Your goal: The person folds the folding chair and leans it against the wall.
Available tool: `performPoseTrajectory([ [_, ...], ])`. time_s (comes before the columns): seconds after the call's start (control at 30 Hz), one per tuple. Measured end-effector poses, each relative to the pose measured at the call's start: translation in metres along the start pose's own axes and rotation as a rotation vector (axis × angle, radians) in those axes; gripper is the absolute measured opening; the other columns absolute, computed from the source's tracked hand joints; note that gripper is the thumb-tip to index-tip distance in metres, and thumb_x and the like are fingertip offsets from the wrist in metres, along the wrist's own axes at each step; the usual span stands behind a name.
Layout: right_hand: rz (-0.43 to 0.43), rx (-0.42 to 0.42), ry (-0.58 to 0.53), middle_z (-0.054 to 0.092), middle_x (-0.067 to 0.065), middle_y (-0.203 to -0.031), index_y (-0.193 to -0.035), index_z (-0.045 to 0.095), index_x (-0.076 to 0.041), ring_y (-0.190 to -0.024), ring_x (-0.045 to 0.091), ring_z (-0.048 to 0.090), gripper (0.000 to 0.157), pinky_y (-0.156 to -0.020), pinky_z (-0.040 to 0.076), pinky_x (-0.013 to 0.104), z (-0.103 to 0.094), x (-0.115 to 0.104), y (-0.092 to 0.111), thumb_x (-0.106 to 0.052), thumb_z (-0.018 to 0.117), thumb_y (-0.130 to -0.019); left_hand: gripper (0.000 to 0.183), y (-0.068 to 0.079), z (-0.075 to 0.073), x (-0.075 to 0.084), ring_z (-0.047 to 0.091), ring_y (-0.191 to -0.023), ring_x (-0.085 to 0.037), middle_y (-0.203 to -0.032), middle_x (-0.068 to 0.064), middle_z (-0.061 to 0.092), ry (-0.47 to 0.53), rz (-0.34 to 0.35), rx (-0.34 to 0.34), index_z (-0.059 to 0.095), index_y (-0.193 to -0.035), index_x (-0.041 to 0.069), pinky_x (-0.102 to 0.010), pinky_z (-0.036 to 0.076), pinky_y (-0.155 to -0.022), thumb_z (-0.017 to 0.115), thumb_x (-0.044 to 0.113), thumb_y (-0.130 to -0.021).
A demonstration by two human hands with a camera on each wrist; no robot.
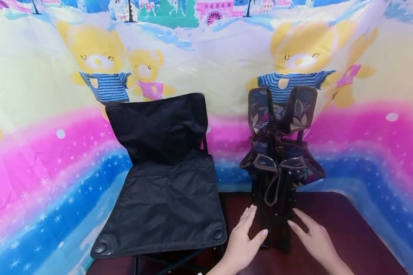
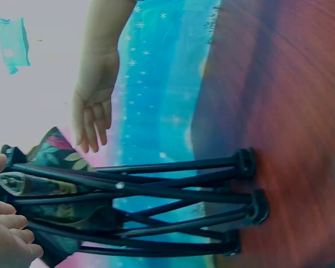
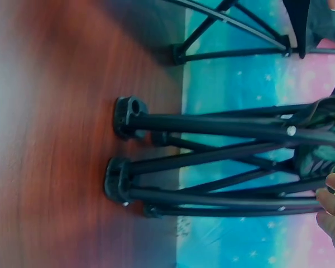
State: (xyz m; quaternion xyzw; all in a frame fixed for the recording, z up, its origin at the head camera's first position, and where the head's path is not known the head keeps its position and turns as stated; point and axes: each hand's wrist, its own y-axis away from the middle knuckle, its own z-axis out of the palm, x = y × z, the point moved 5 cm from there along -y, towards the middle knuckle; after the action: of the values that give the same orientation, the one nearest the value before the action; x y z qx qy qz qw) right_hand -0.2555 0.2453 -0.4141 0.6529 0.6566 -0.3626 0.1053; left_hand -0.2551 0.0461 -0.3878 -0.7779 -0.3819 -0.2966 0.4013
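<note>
Presently, the folded chair point(image 1: 308, 172) is standing upright on the table point(image 1: 340, 229), its patterned cloth point(image 1: 259, 118) bunching above the gathered legs point(image 2: 156, 190). The left hand point(image 1: 242, 244) and the right hand point(image 1: 316, 238) are hovering apart, one on either side of the chair's lower part, fingers reaching out and gripping nothing; the views are not settling whether any fingertip is touching it. A black chair point(image 1: 172, 198), its seat spread, is standing just beside it, on the left hand's side.

Risk findings: with its feet point(image 3: 116, 181) standing close together and neither hand gripping it, the folded chair is presenting a tipping hazard, a stray nudge being the likely cause. Slack cloth is hanging among the legs and could be snagging there under a hasty pull. Tight spacing is leaving the black chair liable to knocks.
</note>
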Motion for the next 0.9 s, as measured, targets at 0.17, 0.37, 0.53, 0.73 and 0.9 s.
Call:
performPoseTrajectory([
  [0.17,-0.047,0.004,0.012,0.04,0.026,-0.124,-0.124,0.044,0.001,-0.111,0.043,0.037,0.055,-0.077,0.038,0.056,0.0,-0.017,0.004,-0.037,0.052,-0.085,0.058,0.006,-0.016,0.01,0.022,-0.126,-0.015,-0.136,-0.002,0.03,-0.08,0.077,-0.004,0.031,-0.134,0.011,-0.036,0.021,-0.101,0.048,0.038,-0.086],
  [0.37,-0.092,0.032,-0.003,0.042,0.022,-0.124,-0.123,0.047,-0.002,-0.113,0.04,0.037,0.054,-0.081,0.034,0.057,0.001,-0.031,0.007,-0.036,0.056,-0.083,0.061,0.012,-0.037,0.015,0.02,-0.126,-0.014,-0.136,-0.002,0.03,-0.133,0.062,-0.005,0.031,-0.135,0.013,-0.038,0.018,-0.101,0.047,0.043,-0.085],
  [0.53,-0.116,0.017,-0.026,0.043,0.02,-0.125,-0.123,0.047,-0.004,-0.115,0.039,0.034,0.054,-0.085,0.03,0.056,0.001,-0.039,0.009,-0.036,0.057,-0.081,0.066,0.016,-0.055,0.005,0.017,-0.127,-0.013,-0.137,-0.001,0.029,-0.227,-0.039,-0.033,0.03,-0.135,0.012,-0.041,0.013,-0.102,0.045,0.05,-0.083],
  [0.73,-0.193,0.052,-0.024,0.045,0.017,-0.124,-0.122,0.049,-0.005,-0.114,0.037,0.036,0.052,-0.085,0.031,0.054,0.002,-0.052,0.011,-0.031,0.061,-0.079,0.071,0.021,-0.075,-0.003,0.016,-0.128,-0.017,-0.138,-0.001,0.026,-0.294,-0.093,-0.061,0.028,-0.136,0.014,-0.045,0.012,-0.102,0.045,0.055,-0.081],
  [0.9,-0.242,0.081,-0.022,0.047,0.015,-0.123,-0.121,0.05,-0.006,-0.114,0.035,0.038,0.05,-0.089,0.031,0.046,0.003,-0.063,0.012,-0.028,0.063,-0.078,0.073,0.027,-0.091,-0.008,0.016,-0.128,-0.018,-0.138,-0.003,0.027,-0.337,-0.111,-0.054,0.028,-0.136,0.012,-0.045,0.01,-0.102,0.05,0.052,-0.079],
])
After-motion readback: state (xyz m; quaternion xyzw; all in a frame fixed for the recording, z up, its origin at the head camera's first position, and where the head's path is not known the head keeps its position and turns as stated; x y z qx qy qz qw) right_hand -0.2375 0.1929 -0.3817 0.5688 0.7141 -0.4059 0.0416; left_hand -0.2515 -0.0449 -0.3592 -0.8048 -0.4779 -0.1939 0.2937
